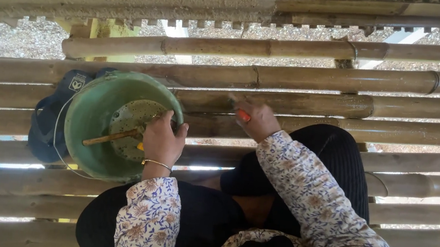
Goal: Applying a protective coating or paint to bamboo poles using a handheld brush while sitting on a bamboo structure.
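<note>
Head view: left hand point(163, 140) on green bucket point(90, 120) rim

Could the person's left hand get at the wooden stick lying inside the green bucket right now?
Probably yes. The left hand rests on the rim of the green bucket, and the wooden stick lies in the open top just beside it, with nothing covering it.

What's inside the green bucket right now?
Inside the green bucket lies a speckled round disc with a wooden stick across it. The left hand grips the rim, hiding that part.
</note>
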